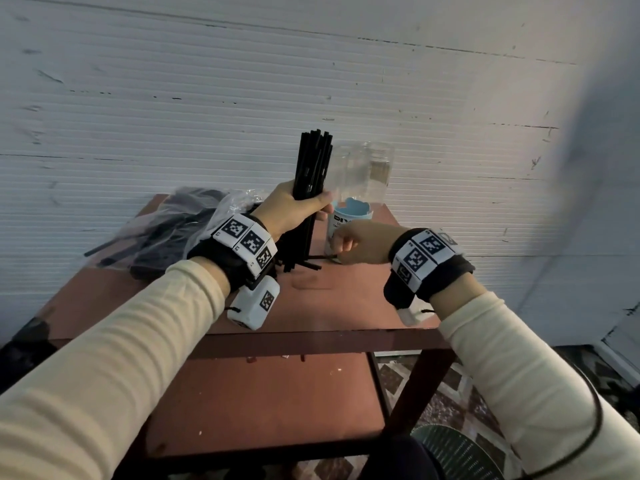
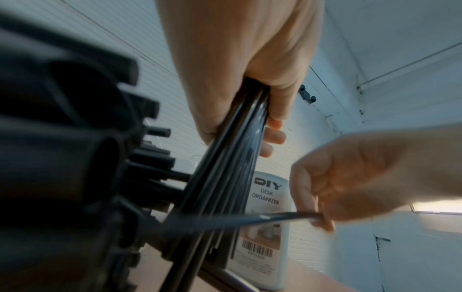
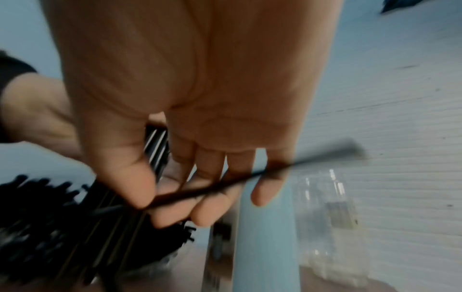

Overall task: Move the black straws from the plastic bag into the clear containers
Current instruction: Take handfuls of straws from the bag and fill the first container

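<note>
Left hand clenched round an upright bundle of thin black plastic straws, ends on the reddish-brown worktop; right hand pinches one stray black straw lying flat at its base. Risk: loose bundle splays, dropping straws short of the clear plastic containers at 1 o'clock. Crumpled clear plastic bag with more straws at 10 o'clock; white ribbed wall behind.

The straws are black, as are those inside the clear plastic bag at the left of the frame. The containers at centre are clear, and the desk organizer below them is pale blue with a white label in dark lettering. The table is reddish brown, the wall white with fine horizontal ridges, the sleeves cream, and the wristbands black with white, black-patterned marker squares.
</note>
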Demonstrator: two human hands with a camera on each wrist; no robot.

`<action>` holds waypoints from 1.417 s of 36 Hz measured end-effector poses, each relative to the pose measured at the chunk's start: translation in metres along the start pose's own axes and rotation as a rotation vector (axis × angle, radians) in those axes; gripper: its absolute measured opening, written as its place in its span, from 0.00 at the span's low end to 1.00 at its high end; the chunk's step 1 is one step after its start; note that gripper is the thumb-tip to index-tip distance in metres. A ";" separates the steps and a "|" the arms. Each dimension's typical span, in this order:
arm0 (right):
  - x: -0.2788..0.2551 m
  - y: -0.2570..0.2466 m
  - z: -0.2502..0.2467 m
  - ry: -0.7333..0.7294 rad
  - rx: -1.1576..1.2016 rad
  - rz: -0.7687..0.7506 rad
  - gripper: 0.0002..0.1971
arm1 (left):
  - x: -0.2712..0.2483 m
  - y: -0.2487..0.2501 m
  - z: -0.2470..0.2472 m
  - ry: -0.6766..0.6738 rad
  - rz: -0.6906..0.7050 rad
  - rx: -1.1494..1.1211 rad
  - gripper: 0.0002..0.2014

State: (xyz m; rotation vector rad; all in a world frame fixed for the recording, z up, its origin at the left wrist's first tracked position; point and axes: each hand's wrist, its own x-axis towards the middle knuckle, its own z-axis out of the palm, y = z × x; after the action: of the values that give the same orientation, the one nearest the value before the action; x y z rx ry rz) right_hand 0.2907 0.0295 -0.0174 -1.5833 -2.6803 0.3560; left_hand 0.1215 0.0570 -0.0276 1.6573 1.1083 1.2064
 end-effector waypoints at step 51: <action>-0.016 0.010 -0.045 0.907 0.337 -0.261 0.22 | 0.004 0.016 0.088 -0.262 -0.227 -0.103 0.22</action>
State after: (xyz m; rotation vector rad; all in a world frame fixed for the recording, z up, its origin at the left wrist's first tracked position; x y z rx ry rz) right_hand 0.3133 0.0287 0.0266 -0.9430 -1.9432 0.0435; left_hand 0.2102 0.0467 -0.0324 1.5145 1.0207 0.8601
